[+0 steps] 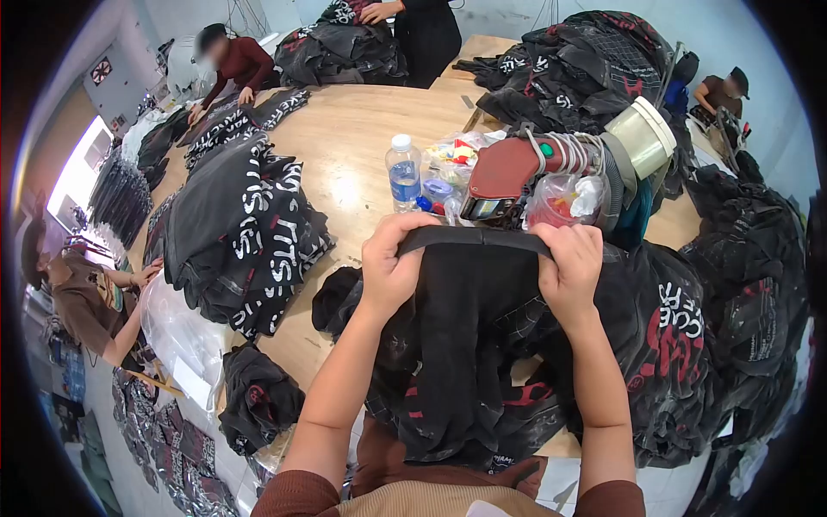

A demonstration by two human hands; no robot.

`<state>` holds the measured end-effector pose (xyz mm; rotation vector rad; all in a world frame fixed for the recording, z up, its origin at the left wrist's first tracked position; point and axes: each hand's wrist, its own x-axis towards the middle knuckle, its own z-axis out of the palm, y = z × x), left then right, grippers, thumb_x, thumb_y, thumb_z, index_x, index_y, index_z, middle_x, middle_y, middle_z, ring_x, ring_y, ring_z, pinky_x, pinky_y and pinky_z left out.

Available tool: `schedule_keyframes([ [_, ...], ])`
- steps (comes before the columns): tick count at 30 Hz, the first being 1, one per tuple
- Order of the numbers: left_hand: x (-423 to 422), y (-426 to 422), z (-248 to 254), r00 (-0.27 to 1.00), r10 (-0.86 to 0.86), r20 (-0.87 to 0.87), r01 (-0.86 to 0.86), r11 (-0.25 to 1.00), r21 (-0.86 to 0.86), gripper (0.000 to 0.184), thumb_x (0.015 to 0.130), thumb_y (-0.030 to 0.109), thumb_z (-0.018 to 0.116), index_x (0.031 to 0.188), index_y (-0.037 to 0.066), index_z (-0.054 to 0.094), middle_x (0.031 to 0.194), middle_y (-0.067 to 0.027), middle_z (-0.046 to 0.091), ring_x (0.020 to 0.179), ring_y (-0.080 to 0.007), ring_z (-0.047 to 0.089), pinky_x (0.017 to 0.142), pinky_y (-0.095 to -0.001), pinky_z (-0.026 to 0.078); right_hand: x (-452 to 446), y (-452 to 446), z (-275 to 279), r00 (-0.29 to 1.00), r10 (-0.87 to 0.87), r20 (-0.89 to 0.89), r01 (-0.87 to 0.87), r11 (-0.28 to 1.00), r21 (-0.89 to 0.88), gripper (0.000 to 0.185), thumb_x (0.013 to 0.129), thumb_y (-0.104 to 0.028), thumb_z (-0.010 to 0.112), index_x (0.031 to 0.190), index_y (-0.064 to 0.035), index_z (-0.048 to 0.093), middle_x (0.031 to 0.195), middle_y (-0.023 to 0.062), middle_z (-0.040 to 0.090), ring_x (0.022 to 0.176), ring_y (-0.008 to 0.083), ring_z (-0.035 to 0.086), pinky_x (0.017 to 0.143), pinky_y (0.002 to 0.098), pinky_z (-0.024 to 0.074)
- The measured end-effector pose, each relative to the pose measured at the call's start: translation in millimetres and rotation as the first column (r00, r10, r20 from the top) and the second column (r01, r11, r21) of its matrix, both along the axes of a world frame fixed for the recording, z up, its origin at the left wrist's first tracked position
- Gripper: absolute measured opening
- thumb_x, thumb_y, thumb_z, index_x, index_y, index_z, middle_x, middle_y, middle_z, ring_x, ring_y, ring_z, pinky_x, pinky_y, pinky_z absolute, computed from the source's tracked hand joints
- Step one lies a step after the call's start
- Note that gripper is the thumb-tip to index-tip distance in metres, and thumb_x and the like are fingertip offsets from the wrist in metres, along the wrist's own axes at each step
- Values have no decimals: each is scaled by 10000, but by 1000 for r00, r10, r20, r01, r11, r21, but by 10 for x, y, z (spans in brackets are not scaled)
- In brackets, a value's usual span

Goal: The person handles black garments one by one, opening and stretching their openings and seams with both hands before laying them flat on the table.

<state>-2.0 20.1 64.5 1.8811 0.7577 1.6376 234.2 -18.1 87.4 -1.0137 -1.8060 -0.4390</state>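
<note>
Both fists grip the edge band of a black garment (465, 336), whose body hangs down in front of me. My left hand (392, 265) is closed on the left end of the band. At the right end, my right hand (570, 265) is closed with its thumb along the edge. Between them the band is stretched nearly straight. Red and white print shows on the dark cloth below; where the held garment ends and the cloth beneath begins is hard to tell. Right of my right hand lies a heap of black printed garments (655, 345).
Beyond my hands stand a water bottle (403, 177), a red-brown device (504, 172) and a cream container (639, 138). A stack of black garments (233, 224) sits on the wooden table (362, 121). Co-workers handle garments at the back; another person (95, 293) is at left by clear plastic (181, 332).
</note>
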Motion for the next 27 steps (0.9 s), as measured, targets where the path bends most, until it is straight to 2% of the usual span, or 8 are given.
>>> schedule_keyframes([
  [3,-70,80,-4,997,64,-44,-64,998,-5,137,884,-75,527,1006,-39,578,931,-63,643,861,-94,596,787,-212,452,-56,63,9,1000,11,-2,-11,1000,-3,252,654,-9,626,898,-74,623,684,34,540,628,221,500,660,338,348],
  [12,80,19,128,968,-8,250,64,974,-216,202,785,-97,543,941,-8,635,884,-71,655,803,-152,613,777,-259,466,-68,191,25,998,-11,-54,10,1000,-22,217,690,-8,615,893,-81,637,723,16,601,639,205,521,654,335,348],
  [15,-11,12,17,984,169,-47,-166,984,66,224,725,-99,565,902,7,651,864,-87,656,717,-214,597,770,-299,456,-26,115,36,1000,-12,-15,12,1000,14,244,678,-9,619,905,-92,652,699,18,575,624,204,501,656,332,344],
  [20,-109,-108,193,936,322,-144,-230,866,444,251,600,-34,637,826,57,696,750,-44,649,678,-229,566,763,-318,414,-10,-83,52,997,-49,64,49,999,-3,231,704,-31,629,919,-99,680,676,17,536,620,207,455,650,318,336],
  [23,-177,-72,200,925,233,-302,-134,940,315,142,729,-12,633,849,36,693,761,-39,658,718,-206,599,767,-296,434,-87,-54,77,983,65,-174,-94,982,-163,171,765,-48,627,926,-79,674,688,28,532,656,219,460,664,318,352],
  [24,-206,-78,173,987,-6,-159,-1,999,-45,128,792,35,606,895,22,680,802,-49,664,761,-201,612,778,-296,447,-89,-12,16,930,110,-351,-215,937,-276,109,834,-85,613,926,-74,671,742,45,558,687,221,466,693,317,365],
  [25,-229,-106,142,981,-184,64,195,910,-367,144,855,82,578,941,9,667,844,-60,670,804,-196,625,788,-295,461,-105,-45,34,755,124,-643,-453,808,-376,130,870,-112,586,964,-57,656,829,46,585,757,208,505,745,307,384],
  [27,-213,-160,126,843,-247,478,516,621,-590,246,945,177,510,1038,-18,627,938,-89,668,873,-194,640,810,-300,486,-164,-144,77,224,-113,-968,-863,439,-251,199,942,-167,532,1041,-23,627,1002,46,638,895,180,583,848,287,421],
])
